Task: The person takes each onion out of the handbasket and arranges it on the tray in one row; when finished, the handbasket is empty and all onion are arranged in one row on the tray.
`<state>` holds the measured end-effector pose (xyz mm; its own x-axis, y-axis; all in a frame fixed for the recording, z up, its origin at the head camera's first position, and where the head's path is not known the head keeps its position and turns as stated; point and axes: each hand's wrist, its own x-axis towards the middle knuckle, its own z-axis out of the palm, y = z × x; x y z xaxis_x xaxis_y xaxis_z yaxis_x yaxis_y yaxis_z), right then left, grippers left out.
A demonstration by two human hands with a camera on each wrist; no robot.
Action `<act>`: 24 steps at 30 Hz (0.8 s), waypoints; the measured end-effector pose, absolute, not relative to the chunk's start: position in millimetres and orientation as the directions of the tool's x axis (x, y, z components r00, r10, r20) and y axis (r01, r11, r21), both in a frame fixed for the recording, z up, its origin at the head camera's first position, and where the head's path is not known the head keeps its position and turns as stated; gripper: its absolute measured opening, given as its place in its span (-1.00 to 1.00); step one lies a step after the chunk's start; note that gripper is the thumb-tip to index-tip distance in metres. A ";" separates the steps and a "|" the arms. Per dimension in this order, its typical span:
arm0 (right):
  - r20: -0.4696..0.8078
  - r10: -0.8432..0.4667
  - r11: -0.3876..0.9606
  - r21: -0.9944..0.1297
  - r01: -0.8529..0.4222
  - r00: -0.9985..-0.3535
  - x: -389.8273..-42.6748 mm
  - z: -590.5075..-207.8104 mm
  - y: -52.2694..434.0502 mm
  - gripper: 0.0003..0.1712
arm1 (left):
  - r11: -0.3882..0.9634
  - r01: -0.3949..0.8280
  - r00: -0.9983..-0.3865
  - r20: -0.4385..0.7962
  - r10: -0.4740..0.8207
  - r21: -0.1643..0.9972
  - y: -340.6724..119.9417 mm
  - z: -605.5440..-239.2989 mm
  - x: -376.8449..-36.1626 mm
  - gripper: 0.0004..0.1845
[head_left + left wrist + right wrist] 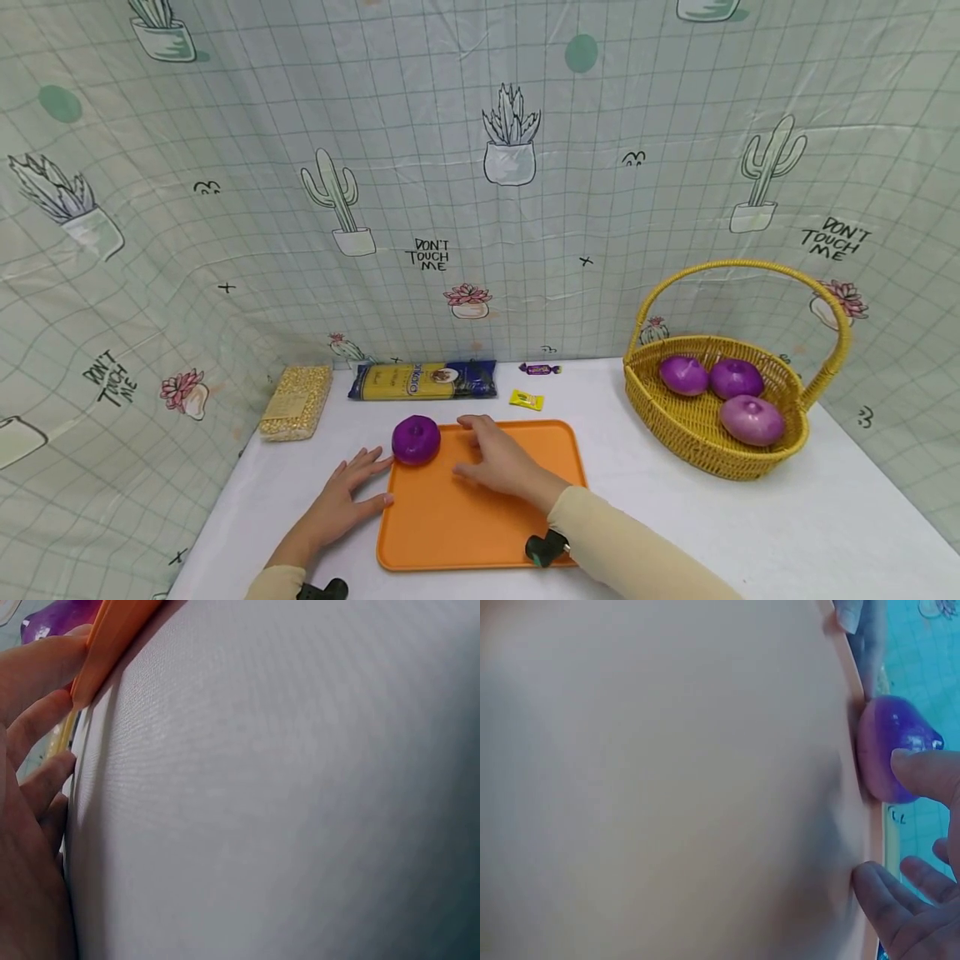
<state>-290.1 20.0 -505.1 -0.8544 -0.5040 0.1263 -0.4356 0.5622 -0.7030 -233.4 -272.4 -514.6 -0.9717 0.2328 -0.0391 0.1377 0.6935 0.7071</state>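
A purple onion [416, 440] sits at the far left corner of an orange tray [457, 521]. My left hand [341, 504] is spread beside the tray's left edge; in the left wrist view its fingertips [56, 705] are right at the orange rim. Over the tray's far part, to the right of the onion, is my right hand [502, 458], its thumb and fingers apart with nothing between them. In the right wrist view its thumb [926, 771] overlaps the onion [885, 735], and a fingertip lies at the tray's rim.
A yellow wicker basket [675, 433] with a tall handle stands at the right, holding three purple onions. Along the back lie a bag of yellow grains [296, 404], a pasta pack [423, 381], a purple candy [540, 369] and a yellow candy [527, 400]. Behind hangs a printed curtain [420, 200].
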 end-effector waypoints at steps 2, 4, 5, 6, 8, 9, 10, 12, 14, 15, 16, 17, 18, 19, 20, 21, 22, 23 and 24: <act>0.117 -0.500 0.557 -0.715 -0.422 -0.858 -289.0 -505.8 24.6 -0.17 | 0.694 0.152 -0.970 -0.029 0.242 0.704 -272.5 -514.2 -232.8 -0.33; 0.112 -0.497 0.550 -0.726 -0.412 -0.861 -288.2 -505.8 29.4 -0.17 | 0.694 0.161 -0.969 -0.022 0.247 0.702 -272.4 -514.1 -232.4 -0.34; 0.107 -0.496 0.551 -0.728 -0.408 -0.862 -288.0 -505.9 31.9 -0.17 | 0.694 0.165 -0.968 -0.020 0.250 0.701 -272.2 -514.1 -232.3 -0.34; 0.104 -0.495 0.552 -0.729 -0.405 -0.862 -288.1 -506.3 34.3 -0.17 | 0.694 0.167 -0.968 -0.018 0.251 0.701 -272.1 -514.1 -232.3 -0.34; 0.098 -0.494 0.550 -0.734 -0.398 -0.864 -288.3 -506.9 39.2 -0.17 | 0.697 0.160 -0.969 -0.024 0.246 0.699 -271.8 -514.5 -232.4 -0.34; 0.098 -0.495 0.549 -0.735 -0.398 -0.864 -288.5 -507.1 41.7 -0.17 | 0.700 0.157 -0.969 -0.026 0.244 0.697 -271.7 -514.6 -232.3 -0.34; 0.095 -0.493 0.550 -0.736 -0.395 -0.865 -288.8 -507.5 44.2 -0.17 | 0.700 0.153 -0.970 -0.030 0.242 0.698 -271.5 -514.9 -232.5 -0.34; 0.093 -0.490 0.549 -0.739 -0.390 -0.866 -289.4 -508.3 49.5 -0.18 | 0.702 0.150 -0.970 -0.033 0.240 0.696 -271.2 -514.8 -232.5 -0.34; 0.092 -0.490 0.544 -0.745 -0.387 -0.867 -288.7 -508.4 54.8 -0.19 | 0.700 0.149 -0.970 -0.035 0.242 0.698 -270.7 -513.9 -232.0 -0.34; 0.093 -0.490 0.540 -0.748 -0.385 -0.867 -288.0 -508.3 57.4 -0.20 | 0.699 0.153 -0.969 -0.032 0.244 0.699 -270.5 -513.2 -231.6 -0.34; 0.095 -0.490 0.539 -0.749 -0.386 -0.867 -287.3 -508.5 60.0 -0.20 | 0.697 0.152 -0.969 -0.033 0.244 0.701 -270.3 -512.8 -231.6 -0.34; 0.098 -0.489 0.536 -0.750 -0.387 -0.867 -286.5 -508.5 62.5 -0.21 | 0.697 0.152 -0.969 -0.033 0.244 0.701 -270.1 -512.2 -231.3 -0.35; 0.100 -0.489 0.533 -0.752 -0.388 -0.866 -285.7 -508.4 64.8 -0.21 | 0.696 0.152 -0.969 -0.033 0.245 0.701 -270.1 -511.8 -231.1 -0.35; 0.102 -0.489 0.532 -0.752 -0.389 -0.866 -284.9 -508.5 67.1 -0.21 | 0.697 0.149 -0.970 -0.035 0.242 0.702 -269.9 -511.8 -231.2 -0.35; 0.103 -0.488 0.531 -0.752 -0.389 -0.867 -284.3 -508.7 69.2 -0.21 | 0.698 0.147 -0.970 -0.036 0.240 0.701 -269.9 -511.6 -231.2 -0.35; 0.105 -0.488 0.531 -0.752 -0.390 -0.866 -283.9 -508.8 71.3 -0.21 | 0.696 0.146 -0.970 -0.037 0.240 0.703 -270.1 -511.4 -231.2 -0.34; 0.104 -0.488 0.530 -0.753 -0.389 -0.866 -283.7 -509.0 73.5 -0.22 | 0.697 0.144 -0.970 -0.039 0.240 0.702 -270.3 -511.3 -231.1 -0.34; 0.104 -0.488 0.525 -0.758 -0.387 -0.867 -283.3 -508.5 75.6 -0.22 | 0.699 0.144 -0.970 -0.039 0.239 0.701 -270.5 -511.4 -231.0 -0.34; 0.102 -0.489 0.523 -0.761 -0.385 -0.866 -283.0 -508.2 77.7 -0.22 | 0.699 0.146 -0.970 -0.038 0.241 0.700 -270.9 -511.2 -230.9 -0.34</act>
